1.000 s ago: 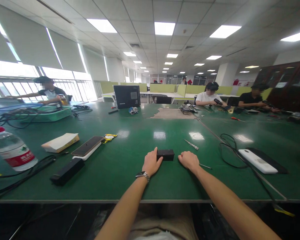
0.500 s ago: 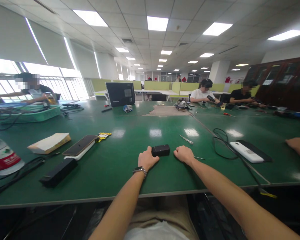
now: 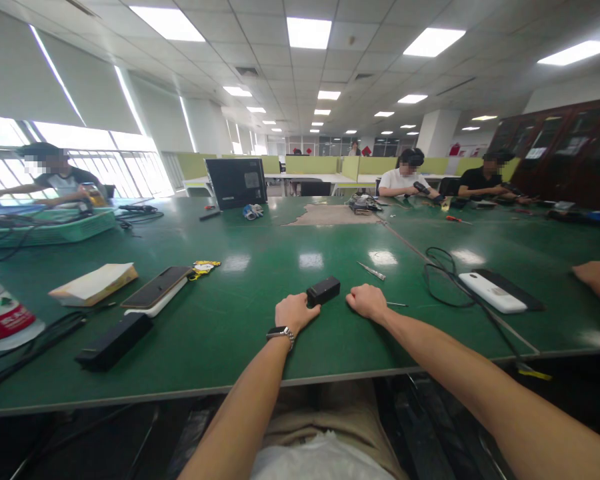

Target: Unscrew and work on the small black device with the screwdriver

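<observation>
A small black box lies on the green table in front of me, turned a little at an angle. My left hand, with a watch on the wrist, is at the box's left end, its thumb and fingers closed on that end. My right hand rests on the table just right of the box, fingers curled in and apart from it. Beyond the right hand lies a small clear-handled screwdriver. A thin metal rod shows beside that hand.
Leftward are a longer black box, a phone, a paper block and a bottle. Rightward lie a cable, a white device and another person's hand. A monitor stands farther back.
The black box has turned, its right end swinging away from me. My left hand has shifted slightly with it. The camera view has tilted a little downward.
</observation>
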Available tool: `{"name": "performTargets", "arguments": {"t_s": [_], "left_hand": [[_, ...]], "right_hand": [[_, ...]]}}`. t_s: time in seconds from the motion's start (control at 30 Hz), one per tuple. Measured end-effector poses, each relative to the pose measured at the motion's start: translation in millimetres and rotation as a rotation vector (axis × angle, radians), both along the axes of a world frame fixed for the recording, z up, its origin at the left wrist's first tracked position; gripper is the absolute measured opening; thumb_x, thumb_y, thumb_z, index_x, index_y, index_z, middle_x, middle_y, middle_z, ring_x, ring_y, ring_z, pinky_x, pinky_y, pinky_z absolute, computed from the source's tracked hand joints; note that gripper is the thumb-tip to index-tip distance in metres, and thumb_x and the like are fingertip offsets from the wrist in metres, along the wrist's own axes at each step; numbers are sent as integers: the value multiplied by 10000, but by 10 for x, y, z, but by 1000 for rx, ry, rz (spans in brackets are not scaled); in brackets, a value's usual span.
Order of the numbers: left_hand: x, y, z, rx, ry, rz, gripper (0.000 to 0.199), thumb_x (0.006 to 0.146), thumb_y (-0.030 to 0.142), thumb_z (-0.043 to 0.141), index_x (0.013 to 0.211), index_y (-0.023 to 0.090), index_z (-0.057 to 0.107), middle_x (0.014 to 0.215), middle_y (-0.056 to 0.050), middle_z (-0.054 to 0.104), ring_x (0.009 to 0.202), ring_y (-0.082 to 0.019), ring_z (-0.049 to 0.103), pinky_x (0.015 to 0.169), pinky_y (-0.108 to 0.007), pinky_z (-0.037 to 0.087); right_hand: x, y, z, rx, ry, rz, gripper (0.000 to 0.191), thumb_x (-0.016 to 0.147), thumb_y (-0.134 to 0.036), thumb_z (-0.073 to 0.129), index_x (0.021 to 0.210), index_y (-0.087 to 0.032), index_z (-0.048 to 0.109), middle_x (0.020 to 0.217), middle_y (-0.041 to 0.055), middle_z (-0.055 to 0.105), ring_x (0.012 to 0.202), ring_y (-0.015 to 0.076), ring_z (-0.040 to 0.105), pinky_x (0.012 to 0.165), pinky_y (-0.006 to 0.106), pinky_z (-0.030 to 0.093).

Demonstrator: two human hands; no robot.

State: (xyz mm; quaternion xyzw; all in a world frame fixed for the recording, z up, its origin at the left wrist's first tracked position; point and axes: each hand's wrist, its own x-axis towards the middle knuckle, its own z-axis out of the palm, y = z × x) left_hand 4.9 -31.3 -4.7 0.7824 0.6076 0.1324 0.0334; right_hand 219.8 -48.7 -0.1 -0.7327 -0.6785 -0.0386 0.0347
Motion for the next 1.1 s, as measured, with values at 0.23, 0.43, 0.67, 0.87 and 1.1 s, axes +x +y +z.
{"name": "performTargets", "arguments": {"t_s": [0.23,0.43,0.67,0.87,1.1], "left_hand": [[-6,0,4,-23,27,-6,481,803,615,448,756,219,716,782,-86,707,783,-260,673,655,-293,475],[-13,-32,30,-25,28,-18,369,812,447,449,762,226,741,779,-73,713,775,-236,670,648,-270,463],[-13,-39,43,-21,22,-13,364,809,413,440,782,229,753,797,-79,720,800,-246,671,663,-279,471],[1,-46,48,-22,13,0,359,814,408,441,775,230,749,809,-82,720,813,-256,673,677,-292,477],[-8,-29,29,-4,-15,6,332,816,434,463,711,220,694,749,-66,699,766,-251,667,637,-283,456]], "right_hand": [[-5,-15,-10,7,-15,-22,437,903,-378,341,960,-205,738,973,125,722,921,258,669,765,334,466],[-7,-33,-10,37,-33,-34,435,905,-382,337,946,-213,736,946,114,727,889,258,677,734,327,469],[-13,-38,-25,66,-42,-51,437,909,-377,330,932,-214,735,944,109,729,881,251,678,715,309,460],[-11,-52,-27,87,-40,-62,425,916,-374,337,930,-220,734,951,100,730,882,241,675,708,294,445],[3,-29,-52,111,-25,-80,395,917,-377,361,908,-221,724,923,84,724,839,219,660,667,270,412]]}}
